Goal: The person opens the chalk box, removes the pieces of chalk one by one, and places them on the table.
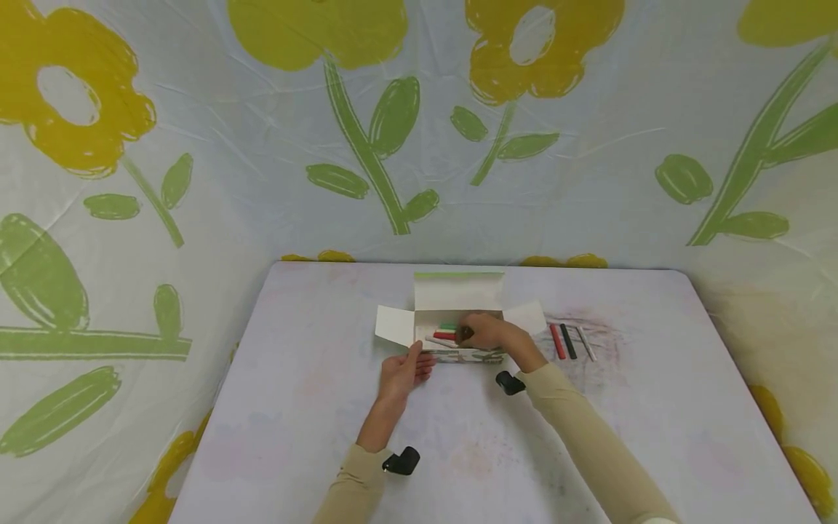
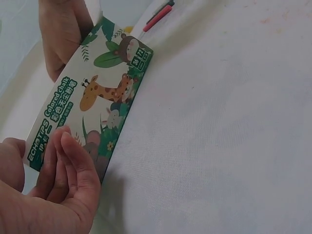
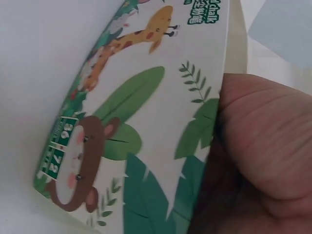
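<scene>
An open cardboard box of colored chalk point(image 1: 458, 355), printed with jungle animals, stands on the table with its flaps spread. Red, green and white chalk sticks point(image 1: 445, 335) lie inside it. My left hand point(image 1: 398, 375) grips the box's near left corner, thumb at the rim and fingers against the printed front point(image 2: 105, 97). My right hand point(image 1: 487, 331) reaches over the front wall into the right part of the box. Its fingertips are hidden behind that wall in the right wrist view, so I cannot tell whether they hold a chalk.
To the right of the box, a red chalk point(image 1: 557, 341), a black chalk point(image 1: 568, 341) and a white chalk point(image 1: 586, 343) lie side by side on the table point(image 1: 314, 437). Chalk smudges mark the surface around them. Behind the table hangs a flower-printed cloth point(image 1: 275, 145).
</scene>
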The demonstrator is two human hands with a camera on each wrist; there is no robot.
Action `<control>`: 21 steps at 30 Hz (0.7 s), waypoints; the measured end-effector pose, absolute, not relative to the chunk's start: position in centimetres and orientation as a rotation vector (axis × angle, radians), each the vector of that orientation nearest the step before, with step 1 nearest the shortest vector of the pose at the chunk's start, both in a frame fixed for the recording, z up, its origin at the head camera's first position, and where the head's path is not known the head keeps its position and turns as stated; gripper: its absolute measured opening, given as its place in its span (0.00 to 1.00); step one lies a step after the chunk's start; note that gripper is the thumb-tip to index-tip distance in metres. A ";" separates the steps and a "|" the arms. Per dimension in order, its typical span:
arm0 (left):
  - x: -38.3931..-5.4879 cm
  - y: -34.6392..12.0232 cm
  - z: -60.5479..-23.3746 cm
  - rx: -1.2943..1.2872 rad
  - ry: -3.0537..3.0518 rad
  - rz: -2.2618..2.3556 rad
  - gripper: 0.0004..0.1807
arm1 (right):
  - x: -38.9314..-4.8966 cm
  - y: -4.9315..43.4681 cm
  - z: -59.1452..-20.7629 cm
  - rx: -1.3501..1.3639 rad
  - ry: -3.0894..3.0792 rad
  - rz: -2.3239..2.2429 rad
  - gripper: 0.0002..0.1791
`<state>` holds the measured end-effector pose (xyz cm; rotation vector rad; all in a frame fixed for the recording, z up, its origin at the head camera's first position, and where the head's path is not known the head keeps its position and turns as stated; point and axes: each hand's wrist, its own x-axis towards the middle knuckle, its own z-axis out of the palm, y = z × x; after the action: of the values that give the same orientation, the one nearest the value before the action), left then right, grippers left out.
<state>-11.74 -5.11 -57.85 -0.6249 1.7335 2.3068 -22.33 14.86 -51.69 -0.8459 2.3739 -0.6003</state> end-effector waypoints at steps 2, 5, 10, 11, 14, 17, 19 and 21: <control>-11.7 -5.1 -57.8 -0.622 1.738 2.311 0.30 | -22.5 14.9 -51.6 -0.851 2.342 -0.583 0.03; -11.6 -5.0 -57.6 -0.627 1.732 2.317 0.30 | -22.7 15.1 -51.6 -0.870 2.303 -0.596 0.04; -11.6 -5.1 -57.6 -0.621 1.719 2.316 0.30 | -22.8 15.4 -51.6 -0.903 2.248 -0.697 0.06; -11.7 -5.2 -57.6 -0.619 1.714 2.314 0.30 | -22.8 15.5 -51.6 -0.907 2.240 -0.720 0.07; -11.6 -5.4 -57.2 -0.606 1.700 2.308 0.29 | -22.8 15.8 -51.5 -0.928 2.238 -0.785 0.08; -11.4 -5.5 -56.0 -0.589 1.695 2.304 0.27 | -22.6 16.3 -51.3 -0.971 2.251 -0.868 0.09; -11.1 -5.5 -55.0 -0.584 1.693 2.305 0.27 | -22.5 16.7 -51.3 -0.987 2.261 -0.935 0.09; -10.9 -5.4 -54.3 -0.580 1.698 2.309 0.26 | -22.4 17.1 -51.2 -0.995 2.262 -1.014 0.11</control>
<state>-10.90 -5.44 -54.30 -0.5800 1.6976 2.3093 -22.41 17.05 -51.18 -0.9949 2.2618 -1.0141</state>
